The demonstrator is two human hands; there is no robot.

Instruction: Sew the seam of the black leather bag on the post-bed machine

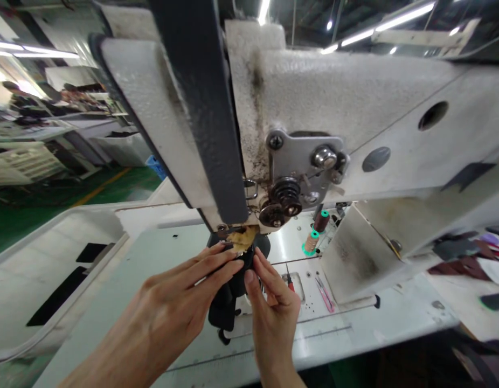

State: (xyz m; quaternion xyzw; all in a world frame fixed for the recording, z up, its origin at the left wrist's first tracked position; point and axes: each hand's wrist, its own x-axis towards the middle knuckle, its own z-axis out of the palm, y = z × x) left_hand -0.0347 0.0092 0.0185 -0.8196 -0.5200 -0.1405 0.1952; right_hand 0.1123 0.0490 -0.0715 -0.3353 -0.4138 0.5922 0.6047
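Note:
Under the head of an industrial sewing machine [274, 108], both my hands are at a dark piece of material [246, 264]. My left hand [185, 291] comes from the left, its fingers stretched together and pressing on the piece. From below, my right hand [276, 307] pinches its right edge between thumb and fingers. A yellowish scrap [243, 238] hangs by the presser foot area, just above my fingertips. The needle is hidden. Black parts [222, 315] show below my left fingers; I cannot tell whether they belong to the machine or the workpiece.
Pink-handled snips [325, 296] and a red-handled tool [290, 281] lie right of my hands. Behind them stand a tan thread spool [311, 242] and a dark thread spool [321, 221]. At left, a white bin [15, 302] holds black pieces [57, 296]. Dark cloth [459, 267] lies far right.

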